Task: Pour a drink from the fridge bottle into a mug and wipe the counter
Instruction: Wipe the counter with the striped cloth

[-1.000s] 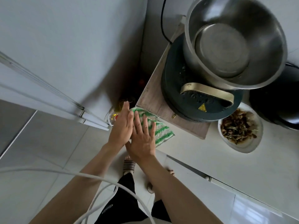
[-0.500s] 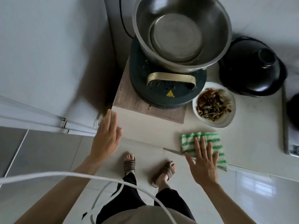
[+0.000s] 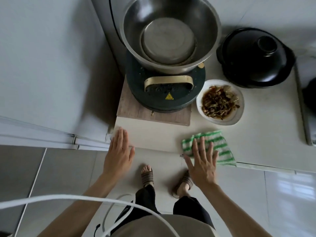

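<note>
View from the head camera, looking down at a kitchen counter (image 3: 153, 134), described left to right. At far left stands a white fridge (image 3: 42, 74), its side close against the counter's end. The left hand (image 3: 118, 152) lies flat with straight, relaxed fingers at the counter's near left corner, grasping nothing. Behind it a wooden board (image 3: 130, 110) carries a dark round electric cooker (image 3: 164, 98) with a brass-coloured handle and a yellow warning label; a large stainless steel bowl (image 3: 171, 31) sits on top of the cooker. Just right of the board is a white dish of cooked brown food (image 3: 220, 101). In front of the dish, at the counter's near edge, lies a green-and-white striped cloth (image 3: 220, 147); the right hand (image 3: 202, 161) presses on its left part with fingers spread and straight, palm partly past the edge. Behind and right of the dish sits a black lidded clay pot (image 3: 254, 57). Below, the person's sandalled feet stand on pale floor tiles; a white cable (image 3: 68, 199) arcs across the foreground.
</note>
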The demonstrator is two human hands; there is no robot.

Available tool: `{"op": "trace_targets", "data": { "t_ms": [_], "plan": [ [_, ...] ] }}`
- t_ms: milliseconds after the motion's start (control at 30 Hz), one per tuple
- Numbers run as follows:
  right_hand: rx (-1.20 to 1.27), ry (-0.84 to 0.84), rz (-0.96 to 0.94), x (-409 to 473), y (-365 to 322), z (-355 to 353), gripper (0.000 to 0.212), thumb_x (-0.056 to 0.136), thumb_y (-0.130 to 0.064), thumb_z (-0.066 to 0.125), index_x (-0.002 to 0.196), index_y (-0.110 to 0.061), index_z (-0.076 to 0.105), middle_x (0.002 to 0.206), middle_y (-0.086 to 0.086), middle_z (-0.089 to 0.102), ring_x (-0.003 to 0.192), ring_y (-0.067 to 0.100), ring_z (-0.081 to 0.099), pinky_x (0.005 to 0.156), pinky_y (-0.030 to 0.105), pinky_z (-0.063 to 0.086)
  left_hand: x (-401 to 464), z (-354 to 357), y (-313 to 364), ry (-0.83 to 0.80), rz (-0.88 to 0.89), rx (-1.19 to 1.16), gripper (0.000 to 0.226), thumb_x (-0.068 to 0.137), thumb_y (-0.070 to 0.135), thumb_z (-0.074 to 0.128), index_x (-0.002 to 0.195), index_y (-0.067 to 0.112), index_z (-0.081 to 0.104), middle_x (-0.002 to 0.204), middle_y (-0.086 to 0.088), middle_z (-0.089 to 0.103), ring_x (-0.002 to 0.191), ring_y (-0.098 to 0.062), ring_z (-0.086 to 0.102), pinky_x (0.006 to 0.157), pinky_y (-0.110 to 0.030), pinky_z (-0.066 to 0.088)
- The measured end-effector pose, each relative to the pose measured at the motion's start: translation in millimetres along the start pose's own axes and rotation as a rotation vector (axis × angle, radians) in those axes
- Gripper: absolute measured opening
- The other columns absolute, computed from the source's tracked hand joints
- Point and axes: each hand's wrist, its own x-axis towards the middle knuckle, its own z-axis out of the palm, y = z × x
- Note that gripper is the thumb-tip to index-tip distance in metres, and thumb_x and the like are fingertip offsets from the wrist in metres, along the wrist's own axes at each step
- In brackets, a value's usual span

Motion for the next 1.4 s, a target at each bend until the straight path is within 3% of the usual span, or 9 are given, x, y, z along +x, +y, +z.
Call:
{"op": "trace_targets", "data": {
  "t_ms": [133,267,367,467,667,867,1000,1200,1400],
  "plan": [
    [0.013,-0.045,-0.322,5.1,-95.7,16.3,0.064,0.103,-0.057,0.02,0.16,-0.034,-0.001,0.167,-0.006,-0.014,0.152,0.028,-0.021,0.122,0.052,-0.013,-4.1,-2.8,-12.5,-0.014,0.04,0.013,0.071,0.096,0.035,0.035,0.154,0.003,0.008,0.164,-0.016,0.011,0.152,-0.028,0.014,0.122,-0.043,0.02],
    [-0.02,-0.089,-0.563,25.8,-175.2,26.9,0.06,0.104,-0.047,0.023,0.161,-0.03,0.012,0.168,-0.005,-0.003,0.154,0.028,-0.01,0.124,0.051,-0.006,-7.9,-6.2,-14.0,-0.045,-0.058,0.064,0.082,0.085,0.026,0.047,0.153,-0.001,0.01,0.163,-0.02,0.011,0.152,-0.029,0.01,0.123,-0.044,0.017],
    [-0.078,-0.122,-0.685,44.1,-210.5,28.2,0.06,0.104,-0.039,0.024,0.161,-0.027,0.01,0.169,-0.006,0.003,0.155,0.027,-0.005,0.124,0.051,-0.003,-11.3,-10.8,-12.6,0.004,-0.164,0.067,0.073,0.093,0.026,0.042,0.152,-0.003,0.011,0.162,-0.023,0.012,0.152,-0.029,0.012,0.123,-0.043,0.017],
    [-0.155,-0.123,-0.749,55.3,-213.6,27.6,0.062,0.103,-0.036,0.025,0.161,-0.022,0.008,0.169,-0.005,0.007,0.155,0.027,0.0,0.124,0.05,0.003,-14.2,-15.7,-7.3,0.019,-0.089,0.128,0.076,0.09,0.023,0.044,0.152,-0.002,0.009,0.162,-0.022,0.013,0.152,-0.03,0.012,0.123,-0.046,0.016],
    [-0.119,-0.081,-0.601,50.7,-140.5,8.0,0.055,0.108,-0.047,0.013,0.159,-0.036,-0.004,0.166,-0.01,-0.009,0.153,0.023,-0.012,0.124,0.045,-0.008,-14.9,-19.9,10.1,-0.085,0.0,0.174,0.1,0.078,0.029,0.062,0.153,-0.001,0.003,0.163,-0.022,0.004,0.152,-0.034,0.004,0.12,-0.051,0.019],
    [-0.079,0.003,-0.268,34.6,10.5,-15.1,0.056,0.104,-0.053,0.008,0.158,-0.042,-0.003,0.167,-0.011,-0.002,0.155,0.02,-0.008,0.125,0.047,-0.003,-15.0,-18.8,7.7,-0.094,-0.049,0.174,0.096,0.079,0.031,0.057,0.153,-0.002,0.006,0.162,-0.024,0.008,0.151,-0.034,0.009,0.122,-0.049,0.014],
    [-0.049,0.006,-0.125,20.4,56.1,-20.1,0.06,0.102,-0.054,0.008,0.159,-0.038,0.001,0.168,-0.009,-0.004,0.153,0.018,-0.016,0.125,0.046,-0.005,-17.3,-16.7,1.7,-0.117,-0.106,0.137,0.096,0.076,0.028,0.059,0.152,-0.004,0.008,0.161,-0.026,0.012,0.15,-0.037,0.016,0.122,-0.049,0.016],
    [-0.035,0.052,-0.213,17.9,2.1,0.8,0.059,0.105,-0.042,0.018,0.161,-0.026,0.011,0.168,0.001,0.005,0.155,0.031,-0.004,0.123,0.056,0.004,-18.2,-17.0,3.3,-0.085,-0.13,0.125,0.093,0.074,0.027,0.056,0.151,-0.006,0.014,0.159,-0.026,0.019,0.148,-0.036,0.022,0.121,-0.051,0.017],
    [-0.057,0.048,-0.43,26.4,-132.8,30.8,0.059,0.105,-0.039,0.031,0.161,-0.024,0.015,0.168,0.001,0.007,0.155,0.031,0.0,0.124,0.054,0.004,-16.5,-26.6,-2.9,-0.073,-0.215,0.15,0.094,0.076,0.031,0.059,0.151,-0.004,0.015,0.16,-0.025,0.018,0.15,-0.033,0.019,0.121,-0.056,0.013]
  ]
}}
